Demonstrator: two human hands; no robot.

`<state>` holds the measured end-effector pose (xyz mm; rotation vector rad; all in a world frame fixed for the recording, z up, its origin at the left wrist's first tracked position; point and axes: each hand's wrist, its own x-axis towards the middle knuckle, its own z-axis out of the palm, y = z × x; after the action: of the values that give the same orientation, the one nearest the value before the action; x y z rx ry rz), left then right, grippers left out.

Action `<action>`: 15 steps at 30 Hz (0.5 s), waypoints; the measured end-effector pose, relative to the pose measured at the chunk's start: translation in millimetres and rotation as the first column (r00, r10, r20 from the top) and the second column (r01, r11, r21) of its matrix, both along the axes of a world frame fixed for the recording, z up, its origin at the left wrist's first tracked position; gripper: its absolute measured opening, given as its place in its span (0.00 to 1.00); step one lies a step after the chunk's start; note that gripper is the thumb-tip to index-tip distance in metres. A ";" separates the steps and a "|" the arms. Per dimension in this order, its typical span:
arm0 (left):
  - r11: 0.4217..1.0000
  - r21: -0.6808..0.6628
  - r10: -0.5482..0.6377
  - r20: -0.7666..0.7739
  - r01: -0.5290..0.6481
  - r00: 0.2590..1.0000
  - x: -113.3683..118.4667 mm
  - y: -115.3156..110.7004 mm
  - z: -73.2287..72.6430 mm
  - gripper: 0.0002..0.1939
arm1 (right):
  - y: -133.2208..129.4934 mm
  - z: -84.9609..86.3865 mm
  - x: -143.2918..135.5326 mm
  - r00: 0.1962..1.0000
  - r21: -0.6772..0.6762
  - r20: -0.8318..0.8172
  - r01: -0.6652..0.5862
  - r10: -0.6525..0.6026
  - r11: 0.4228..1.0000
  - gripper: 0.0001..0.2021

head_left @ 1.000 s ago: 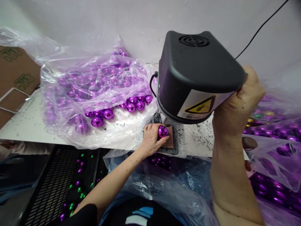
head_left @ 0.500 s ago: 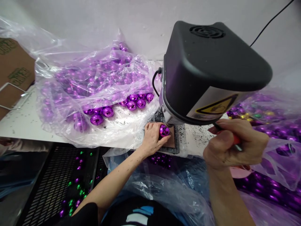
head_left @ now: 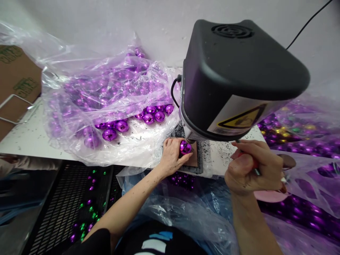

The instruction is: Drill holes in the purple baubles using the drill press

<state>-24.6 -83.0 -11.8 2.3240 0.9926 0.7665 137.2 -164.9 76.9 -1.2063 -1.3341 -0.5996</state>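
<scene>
Below the head of a black machine [head_left: 239,71], my left hand [head_left: 173,155] holds a shiny purple faceted ball [head_left: 185,147] between thumb and fingers. The ball rests over a small brown board [head_left: 193,161] on the machine's dark base. My right hand [head_left: 253,168] is closed around a red-and-dark handle [head_left: 254,162] at the right side of the machine, near its lower edge. The fingers partly cover that handle, and its upper part runs behind the machine head. More purple balls [head_left: 149,118] lie left of the machine, some under clear plastic.
A clear plastic bag [head_left: 106,85] full of purple balls spreads over the white table [head_left: 23,143]. A cardboard box [head_left: 18,81] stands far left. Below it, a black mesh crate [head_left: 61,198] holds green and purple balls. More bagged balls [head_left: 313,141] lie at right.
My right hand has shifted a little left with the handle. My left hand and the ball have stayed in place. The view has moved slightly.
</scene>
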 end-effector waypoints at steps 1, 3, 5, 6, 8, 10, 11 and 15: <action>1.000 0.006 -0.001 0.002 0.001 1.000 -0.2 0.0 -0.6 0.19 | -0.1 -1.2 -0.9 1.000 -0.005 -0.010 -0.005 0.005 1.000 0.07; 1.000 0.015 -0.004 0.002 0.004 1.000 -0.6 -0.1 -2.1 0.19 | 0.8 -3.6 -2.4 0.999 0.001 -0.026 -0.020 0.020 1.000 0.07; 1.000 0.023 -0.006 0.001 0.006 1.000 -0.7 -0.1 -3.6 0.19 | 2.7 -6.5 -3.7 0.999 0.029 -0.029 -0.042 0.042 0.999 0.06; 1.000 0.026 -0.006 -0.001 0.006 1.000 -0.6 -0.1 -4.2 0.19 | 3.7 -8.2 -4.4 0.998 0.042 -0.034 -0.048 0.050 0.998 0.06; 1.000 0.031 -0.003 -0.007 0.004 1.000 -0.4 0.0 -4.9 0.19 | 5.6 -11.8 -6.0 0.997 0.062 -0.050 -0.055 0.058 0.997 0.05; 0.999 0.033 0.003 -0.014 -0.002 1.000 -0.1 0.2 -5.2 0.19 | 6.9 -14.8 -8.0 0.996 0.070 -0.073 -0.050 0.055 0.996 0.04; 0.999 0.032 0.005 -0.017 -0.005 1.000 0.0 0.4 -5.3 0.19 | 7.3 -15.9 -9.1 0.994 0.076 -0.089 -0.049 0.055 0.996 0.04; 0.999 0.043 0.005 -0.011 -0.004 1.000 0.1 0.7 -6.7 0.19 | 9.4 -17.9 -13.3 0.985 0.111 -0.156 -0.063 0.080 0.992 0.05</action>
<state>-24.5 -82.2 -18.4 2.3655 0.9958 0.7849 123.9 -155.5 58.9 -1.0926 -1.1904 -0.5048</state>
